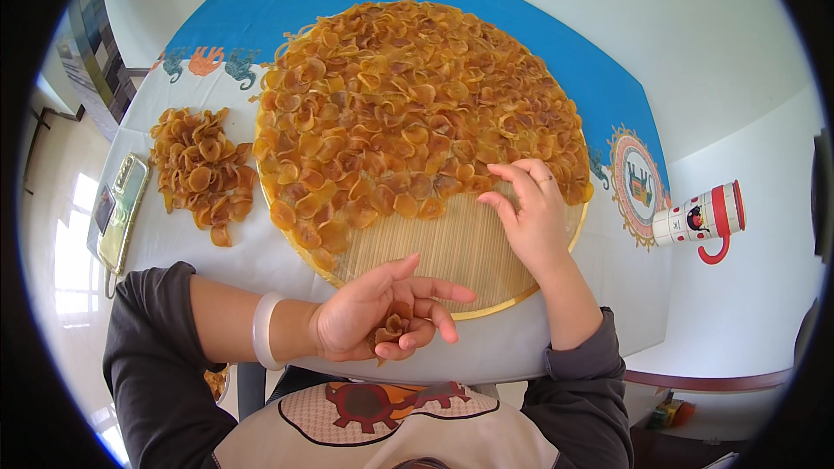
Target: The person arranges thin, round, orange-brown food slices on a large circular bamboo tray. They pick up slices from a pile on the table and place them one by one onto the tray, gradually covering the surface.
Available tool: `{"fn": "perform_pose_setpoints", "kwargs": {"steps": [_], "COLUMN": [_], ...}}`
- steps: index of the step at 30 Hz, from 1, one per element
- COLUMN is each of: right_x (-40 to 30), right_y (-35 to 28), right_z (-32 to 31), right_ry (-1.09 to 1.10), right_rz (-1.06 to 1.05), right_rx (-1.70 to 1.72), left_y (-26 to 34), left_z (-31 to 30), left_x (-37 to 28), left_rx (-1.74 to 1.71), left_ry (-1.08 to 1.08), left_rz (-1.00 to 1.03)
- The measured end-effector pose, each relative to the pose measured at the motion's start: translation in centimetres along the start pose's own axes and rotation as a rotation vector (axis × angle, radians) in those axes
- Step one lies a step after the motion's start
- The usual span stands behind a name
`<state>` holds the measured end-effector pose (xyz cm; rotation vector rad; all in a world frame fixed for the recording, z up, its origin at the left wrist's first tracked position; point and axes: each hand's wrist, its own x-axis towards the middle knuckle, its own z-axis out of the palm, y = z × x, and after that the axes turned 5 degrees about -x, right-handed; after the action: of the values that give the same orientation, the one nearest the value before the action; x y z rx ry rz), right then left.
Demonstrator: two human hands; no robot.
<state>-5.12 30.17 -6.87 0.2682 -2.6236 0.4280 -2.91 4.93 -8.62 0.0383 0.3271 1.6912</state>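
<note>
A round woven tray point(430, 260) with a yellow rim lies on the table, most of it covered with thin, curled, amber-brown dried slices point(404, 111). My left hand point(384, 312) is turned palm up over the near edge of the tray, its curled fingers around a few of these slices point(394, 326). Above the right part of the tray is my right hand point(531, 208), thumb and index finger apart at the border between slices and bare weave; no slice shows between them. A loose heap of the same slices point(202, 166) rests on the cloth left of the tray.
A blue and white tablecloth point(586, 52) with elephant prints covers the table. At the left edge lies a phone in a clear case point(124, 208). A white mug with a red handle point(700, 215) is at the right edge. More slices point(217, 384) show low at the left, below table level.
</note>
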Motion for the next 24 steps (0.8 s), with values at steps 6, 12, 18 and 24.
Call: {"fn": "perform_pose_setpoints", "kwargs": {"steps": [6,12,18,24], "right_x": [-0.1,-0.2,-0.4,-1.0], "right_y": [0.0,-0.5,-1.6,-1.7], "right_z": [0.0,0.1,-0.6,-1.6], "right_ry": [-0.002,0.013,0.105,0.213], "right_rz": [0.021,0.025,0.011,0.145], "right_rx": [0.02,0.065,0.18,0.453], "left_y": [-0.1,-0.2,-0.1,0.3], "left_z": [-0.1,0.0,-0.1,0.0], "left_x": [0.1,0.0,0.1,0.1], "left_rx": [-0.004,-0.007,-0.09,-0.178], "left_ry": [-0.01,0.034,-0.005,0.059], "left_rz": [0.002,0.014,0.028,0.057]}}
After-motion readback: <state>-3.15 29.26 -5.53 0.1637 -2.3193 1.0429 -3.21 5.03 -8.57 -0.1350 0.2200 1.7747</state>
